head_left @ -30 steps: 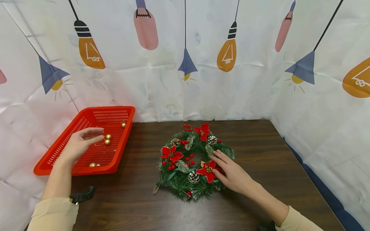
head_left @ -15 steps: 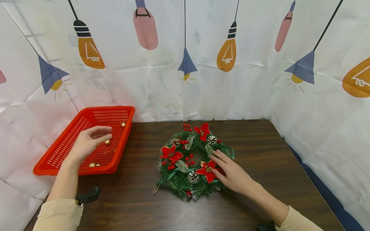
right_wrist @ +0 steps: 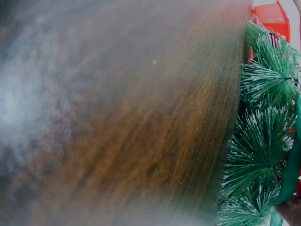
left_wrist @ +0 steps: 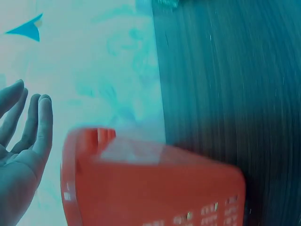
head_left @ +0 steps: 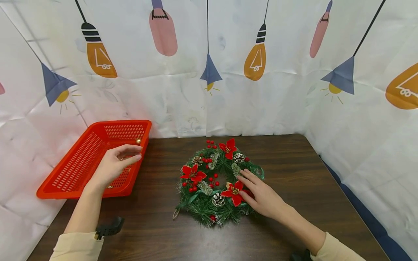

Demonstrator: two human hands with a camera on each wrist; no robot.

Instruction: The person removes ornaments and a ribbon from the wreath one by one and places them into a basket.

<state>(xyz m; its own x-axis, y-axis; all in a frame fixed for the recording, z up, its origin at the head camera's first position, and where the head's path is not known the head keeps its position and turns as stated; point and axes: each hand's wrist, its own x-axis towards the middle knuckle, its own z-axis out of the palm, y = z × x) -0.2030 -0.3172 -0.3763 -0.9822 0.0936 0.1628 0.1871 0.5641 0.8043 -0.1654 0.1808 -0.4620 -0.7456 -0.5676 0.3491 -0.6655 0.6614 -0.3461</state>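
Note:
In the head view, my left hand (head_left: 112, 165) is above the red plastic basket (head_left: 65, 170), its thumb and fingers extended with a gap between them. Nothing shows between the fingers (left_wrist: 43, 125) in the left wrist view. A small gold ball (head_left: 138, 140) lies at the basket's far right; my hand hides part of the inside. The green Christmas wreath (head_left: 202, 210), dressed with red poinsettias, pinecones and berries, lies flat on the table. My right hand (head_left: 264, 195) rests on its right side, fingers extended beside a red poinsettia (head_left: 234, 193).
The brown wooden table (head_left: 156, 232) carries both basket and wreath. Behind it hangs a white cloth (head_left: 183, 101) printed with lamps and bulbs. A cord loop (head_left: 176, 214) sticks out at the wreath's left front. Dark blue fabric (head_left: 365, 217) runs along the table's right edge.
My left hand has moved right across the basket toward its right rim, covering gold balls seen earlier. The right hand and the wreath have stayed in place.

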